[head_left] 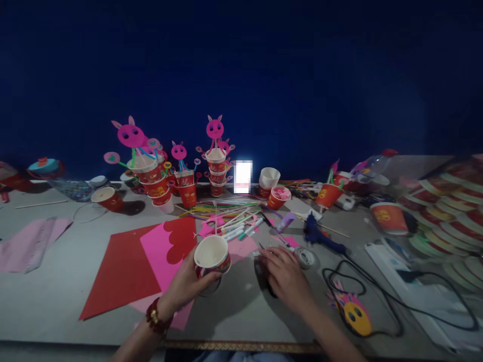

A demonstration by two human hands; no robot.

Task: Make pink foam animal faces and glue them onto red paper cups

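Note:
My left hand [192,279] is wrapped round a red paper cup [212,254], white inside, held upright with its mouth toward me. A thin ring-shaped thing shows faintly below the cup. To the right, low over the table, my right hand [281,269] has its fingers drawn together. A small pale piece and a thin dark tip show at its fingertips, too small to name. Beside those fingers lies a roll of clear tape [305,258]. Left of the cup are red paper [124,271] and pink paper [160,251], with a scalloped red piece [177,241] on top.
Stacked cup figures with pink faces [215,129] stand at the back. Coloured pipe cleaners [226,211] and markers [234,234] lie mid-table. A blue glue gun [320,236] trails its black cord near a yellow-faced cutout [358,319]. Many stacked cups [453,211] fill the right.

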